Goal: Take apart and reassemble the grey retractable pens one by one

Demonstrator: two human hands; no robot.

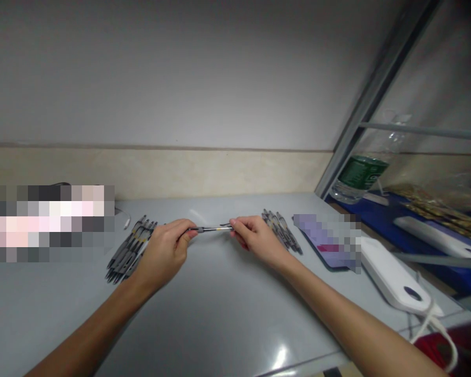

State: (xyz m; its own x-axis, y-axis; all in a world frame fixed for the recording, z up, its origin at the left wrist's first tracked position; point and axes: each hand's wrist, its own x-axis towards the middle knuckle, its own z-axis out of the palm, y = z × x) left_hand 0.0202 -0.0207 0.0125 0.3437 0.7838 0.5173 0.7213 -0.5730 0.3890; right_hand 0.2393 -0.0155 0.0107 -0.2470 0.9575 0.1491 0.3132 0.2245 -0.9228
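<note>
A slim pen (211, 229) with a grey grip is held level above the table, stretched between my two hands. My left hand (168, 243) pinches its grey end, fingers closed. At the other end, my right hand (253, 235) is closed on the pen with thumb and fingertips. Beside my left hand lies a pile of grey pens (129, 254) with yellowish bands, partly hidden by that hand. Just past my right hand, a smaller group of similar pens (282, 230) rests on the table.
A phone (325, 246), partly blurred out, lies on the grey table (204, 324) at right, near a white power strip (392, 277) with a cable. A metal frame (377, 78) and a water bottle (363, 170) stand beyond. A pixelated area covers the left.
</note>
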